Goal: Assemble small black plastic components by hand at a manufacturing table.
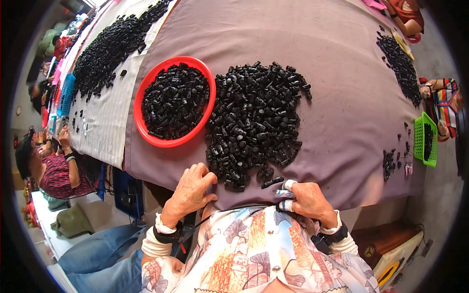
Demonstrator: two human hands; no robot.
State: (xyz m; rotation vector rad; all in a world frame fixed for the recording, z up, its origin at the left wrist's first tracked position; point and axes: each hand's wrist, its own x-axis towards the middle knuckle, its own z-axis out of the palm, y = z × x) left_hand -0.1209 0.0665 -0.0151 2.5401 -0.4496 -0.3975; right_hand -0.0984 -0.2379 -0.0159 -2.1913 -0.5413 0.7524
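Note:
A heap of small black plastic parts lies on the mauve cloth in front of me. At its near left corner is my left hand, fingers loosely curved, thumb apart from the index finger, and nothing seen between them. My right hand is closed at the cloth's near edge, with white wraps on some fingers. Something small and pale bluish shows at its fingertips, too small to name. Just beyond the right fingertips lies a single black part, at the heap's near edge.
Touching the heap's left side is a red round basin full of the same parts. More black parts pile up on the white cloth at far left. A green basket stands at right. Other people sit around the table.

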